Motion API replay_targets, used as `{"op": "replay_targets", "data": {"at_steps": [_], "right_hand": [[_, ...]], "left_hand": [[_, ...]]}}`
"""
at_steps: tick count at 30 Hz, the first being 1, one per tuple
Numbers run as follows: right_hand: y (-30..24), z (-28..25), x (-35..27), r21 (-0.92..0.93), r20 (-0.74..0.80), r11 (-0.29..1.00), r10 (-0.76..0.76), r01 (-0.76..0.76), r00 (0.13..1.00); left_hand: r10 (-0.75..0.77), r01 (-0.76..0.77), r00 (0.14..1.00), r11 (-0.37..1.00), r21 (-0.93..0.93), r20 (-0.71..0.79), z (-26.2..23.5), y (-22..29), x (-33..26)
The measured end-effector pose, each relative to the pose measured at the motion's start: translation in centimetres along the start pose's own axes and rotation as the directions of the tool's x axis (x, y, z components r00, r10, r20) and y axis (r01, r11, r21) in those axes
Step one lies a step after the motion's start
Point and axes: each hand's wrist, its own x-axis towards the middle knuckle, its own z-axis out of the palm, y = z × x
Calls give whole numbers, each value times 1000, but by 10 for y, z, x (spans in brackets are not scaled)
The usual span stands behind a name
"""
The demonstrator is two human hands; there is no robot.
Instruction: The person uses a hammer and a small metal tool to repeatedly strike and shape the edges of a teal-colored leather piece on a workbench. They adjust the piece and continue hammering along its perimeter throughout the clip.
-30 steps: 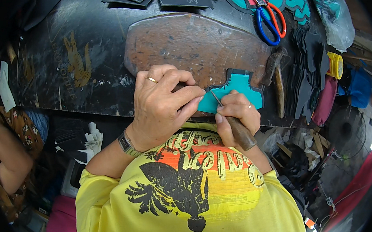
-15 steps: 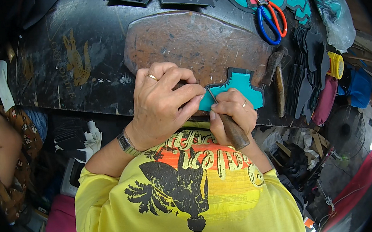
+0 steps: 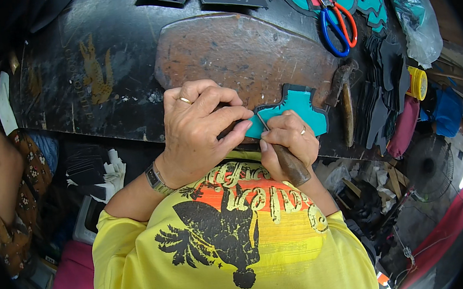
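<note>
Black workbench (image 3: 97,62) fills the upper frame, worn and scuffed. On it a brown cutting slab (image 3: 246,55), long axis running left to right, rounded top edge away from the person. Yellow shirt (image 3: 234,243) with dark print fills the bottom.

Teal cutout (image 3: 300,111) with a dark border lies flat at the near edge of the slab, just right of centre; stepped outline, long axis roughly left-right, left end tucked under the fingers.

Left hand (image 3: 197,131) curled over the left end of the teal cutout, fingers bent and bunched together, fingertips pressing down on it; ring on one finger, watch on the wrist.

Right hand (image 3: 289,139) just beside, touching the left fingertips, fingers closed tight round a knife (image 3: 288,159): brown wooden handle points back toward the person and right, thin blade tip points up-left onto the cutout's near edge.

Scissors (image 3: 336,22), one blue loop and one orange, lie upper right on red and teal pieces, points away. Brown tool (image 3: 342,82) lies right of the cutout. Yellow roll (image 3: 418,83) at far right.
</note>
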Motion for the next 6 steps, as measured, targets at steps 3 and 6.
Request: {"op": "replay_targets", "data": {"at_steps": [3,6], "right_hand": [[-1,0,-3,3,-24,1000,27,-27,999],[-2,-6,-5,63,1,994,86,-86,996]], "left_hand": [[4,-4,1000,1000,-5,0,0,-1,-1],[9,-9,1000,1000,-7,-6,1,-1,-1]]}}
